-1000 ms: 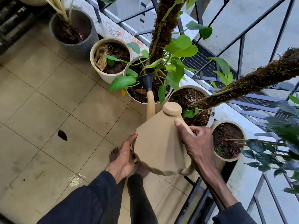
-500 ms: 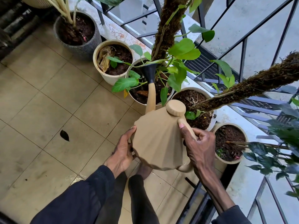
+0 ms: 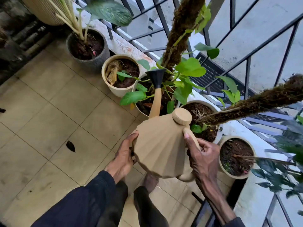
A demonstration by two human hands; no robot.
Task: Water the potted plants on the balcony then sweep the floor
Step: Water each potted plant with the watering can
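A tan faceted watering can (image 3: 157, 145) is held tilted away from me, its black rose (image 3: 155, 77) over the white pot with the green-leaved climber (image 3: 139, 108). My right hand (image 3: 202, 159) grips the can's handle, thumb laid along it. My left hand (image 3: 125, 154) supports the can's left side with straight fingers. More pots stand in a row along the railing: a grey pot (image 3: 91, 61), a cream pot (image 3: 114, 90) with a dry leaf, a white pot (image 3: 217, 136) with a mossy pole, and a small cream pot (image 3: 229, 173).
A black metal railing (image 3: 246, 59) runs behind the pots. Two mossy poles (image 3: 178, 30) lean over the row. A dark fallen leaf (image 3: 70, 146) lies on the beige floor tiles (image 3: 49, 112). My legs and bare foot (image 3: 150, 179) are below the can.
The view has shifted so the pots sit lower and further right. The can's spout has lifted slightly and its rose stays over the climber's pot. Both hands keep their hold.
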